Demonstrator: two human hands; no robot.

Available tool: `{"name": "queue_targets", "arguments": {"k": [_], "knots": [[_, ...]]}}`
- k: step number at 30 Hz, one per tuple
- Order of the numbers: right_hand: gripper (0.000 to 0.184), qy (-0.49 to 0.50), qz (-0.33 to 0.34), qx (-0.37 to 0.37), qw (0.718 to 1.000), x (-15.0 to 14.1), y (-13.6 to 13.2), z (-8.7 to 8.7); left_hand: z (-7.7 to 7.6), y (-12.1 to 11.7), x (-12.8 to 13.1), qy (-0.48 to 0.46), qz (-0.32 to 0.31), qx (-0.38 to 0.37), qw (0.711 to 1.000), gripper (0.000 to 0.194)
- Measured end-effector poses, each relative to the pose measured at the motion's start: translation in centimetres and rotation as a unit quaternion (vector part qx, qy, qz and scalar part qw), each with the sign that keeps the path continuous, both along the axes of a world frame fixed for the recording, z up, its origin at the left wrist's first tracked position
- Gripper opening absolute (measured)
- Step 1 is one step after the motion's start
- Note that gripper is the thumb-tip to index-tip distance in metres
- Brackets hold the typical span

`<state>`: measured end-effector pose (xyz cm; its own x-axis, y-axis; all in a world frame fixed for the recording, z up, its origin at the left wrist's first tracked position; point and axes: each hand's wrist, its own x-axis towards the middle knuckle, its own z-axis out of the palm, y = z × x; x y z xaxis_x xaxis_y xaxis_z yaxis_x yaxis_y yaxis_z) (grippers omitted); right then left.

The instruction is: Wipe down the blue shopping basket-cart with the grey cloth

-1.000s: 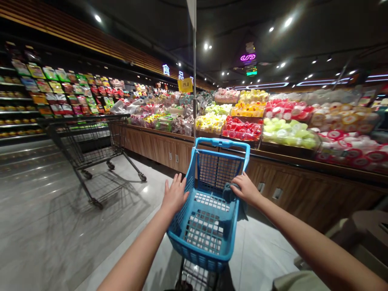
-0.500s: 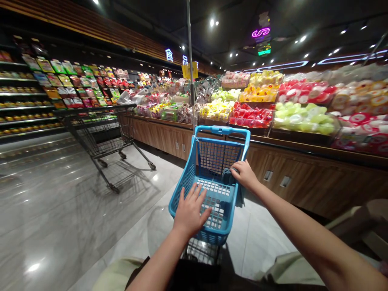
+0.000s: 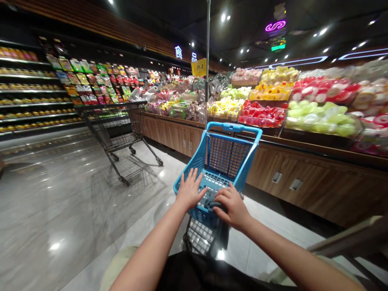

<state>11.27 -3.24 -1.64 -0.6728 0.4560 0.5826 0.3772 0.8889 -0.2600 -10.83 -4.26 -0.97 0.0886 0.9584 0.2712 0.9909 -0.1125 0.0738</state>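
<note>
A small blue plastic shopping cart [image 3: 253, 151] with a basket of mesh walls stands right in front of me, its handle on the far side. My left hand [image 3: 190, 192] is over the left near part of the basket, fingers spread, with nothing in it. A dark grey-blue cloth [image 3: 211, 203] is bunched under the curled fingers of my right hand [image 3: 233, 206] at the near rim. Part of the cloth hangs in shadow below the basket. The palm of that hand is hidden.
A black wire shopping cart [image 3: 124, 133] stands to the left on the shiny tiled floor [image 3: 75, 210]. Behind the blue cart runs a wood-panelled counter [image 3: 266, 173] piled with packaged sweets or jellies [image 3: 262, 114]. Stocked shelves [image 3: 33, 91] line the left wall. A thin pole [image 3: 207, 60] rises by the counter.
My right hand has moved from the basket's right rim left and toward me, bringing the cloth to the near rim. My left hand stays spread over the basket. The view has turned slightly left.
</note>
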Motion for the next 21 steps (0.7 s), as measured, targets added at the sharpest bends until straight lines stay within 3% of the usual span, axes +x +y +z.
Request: {"name": "queue_targets", "arguments": {"k": [3,8,14,17,21], "knots": [[0.02,-0.05,0.009,0.041,0.998,-0.3,1.3,0.5,0.2,1.0,-0.8,0.002,0.001,-0.015,1.0,0.07],[0.025,-0.124,0.012,0.066,0.99,1.9,6.4,1.6,0.1,2.8,-0.6,-0.001,-0.014,-0.026,1.0,0.073],[0.025,-0.149,-0.06,0.057,0.985,5.5,12.2,2.9,-0.3,4.9,1.0,0.004,-0.014,-0.02,1.0,0.074],[0.023,-0.131,-0.083,0.056,0.986,5.9,12.4,2.9,-0.3,5.7,1.4,0.011,-0.001,-0.022,1.0,0.075],[0.025,-0.08,-0.098,0.044,0.991,5.5,10.2,2.0,-0.2,6.4,1.1,0.018,0.024,-0.028,0.999,0.079]]}}
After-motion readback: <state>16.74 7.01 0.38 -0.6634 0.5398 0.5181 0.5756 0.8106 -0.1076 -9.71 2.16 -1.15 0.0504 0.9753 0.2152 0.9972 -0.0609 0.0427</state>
